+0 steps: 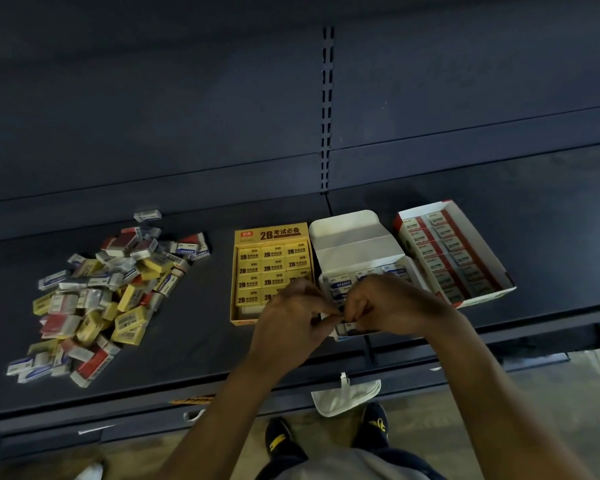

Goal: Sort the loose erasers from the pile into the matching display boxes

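Shelf (201,344), dark metal. Left end: pile (97,299) of loose erasers, yellow, red and blue-white sleeves mixed, well apart from the boxes.

Mid-shelf, near the front edge: yellow box (271,233), rows nearly full.

Left hand (291,320) over that box's front right corner, fingers (321,311) curled. Tips meet those of the right hand (392,306) over the front of the white box (347,237), lid flipped back, blue-white erasers inside. Both hands pinch a pale piece (330,315) between them; too hidden to tell what it is.

Right, touching the white box: red box (484,244), packed with red-white erasers.
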Demonstrator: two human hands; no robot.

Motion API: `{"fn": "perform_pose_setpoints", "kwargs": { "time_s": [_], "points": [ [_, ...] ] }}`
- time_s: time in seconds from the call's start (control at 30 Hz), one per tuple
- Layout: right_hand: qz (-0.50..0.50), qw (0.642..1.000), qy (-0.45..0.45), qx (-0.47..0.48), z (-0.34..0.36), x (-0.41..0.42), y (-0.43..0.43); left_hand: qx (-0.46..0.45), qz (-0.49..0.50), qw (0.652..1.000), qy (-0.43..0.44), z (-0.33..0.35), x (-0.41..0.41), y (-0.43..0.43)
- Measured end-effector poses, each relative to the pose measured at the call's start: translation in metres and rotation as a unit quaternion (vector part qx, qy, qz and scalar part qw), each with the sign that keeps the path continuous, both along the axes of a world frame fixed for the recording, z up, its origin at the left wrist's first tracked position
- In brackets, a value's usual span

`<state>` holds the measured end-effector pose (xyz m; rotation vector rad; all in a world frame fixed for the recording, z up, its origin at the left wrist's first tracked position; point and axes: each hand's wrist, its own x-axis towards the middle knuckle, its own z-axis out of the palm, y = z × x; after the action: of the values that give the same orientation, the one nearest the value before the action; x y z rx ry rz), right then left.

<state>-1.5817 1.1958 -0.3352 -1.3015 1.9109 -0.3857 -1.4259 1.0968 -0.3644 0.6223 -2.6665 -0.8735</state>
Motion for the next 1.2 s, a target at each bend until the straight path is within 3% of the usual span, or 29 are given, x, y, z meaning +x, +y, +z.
{"fn": "perform_pose_setpoints", "kwargs": {
  "time_s": [0.37,0.63,0.77,0.9,1.03,1.2],
  "points": [
    [0.013,0.999,0.045,0.011,0.005,0.004,-0.010,-0.046,0.009,0.974,-0.223,0.022,-0.023,0.004],
    [0.038,0.994,0.097,0.015,0.009,0.014,-0.017,-0.062,0.019,0.966,-0.251,0.022,-0.036,0.011],
    [0.049,0.993,0.101,0.024,0.012,0.013,-0.020,-0.045,0.014,0.973,-0.228,0.019,-0.034,0.008],
    [0.076,0.991,0.101,0.035,0.006,0.004,-0.019,0.000,0.005,0.991,-0.135,0.014,-0.018,-0.002],
    [-0.004,0.993,0.102,-0.063,0.009,0.005,-0.024,0.004,0.021,1.000,-0.021,0.013,0.001,-0.014],
    [-0.046,0.987,0.078,-0.133,0.011,0.024,-0.044,0.001,0.088,0.996,0.009,0.015,0.022,-0.028]
  ]
}}
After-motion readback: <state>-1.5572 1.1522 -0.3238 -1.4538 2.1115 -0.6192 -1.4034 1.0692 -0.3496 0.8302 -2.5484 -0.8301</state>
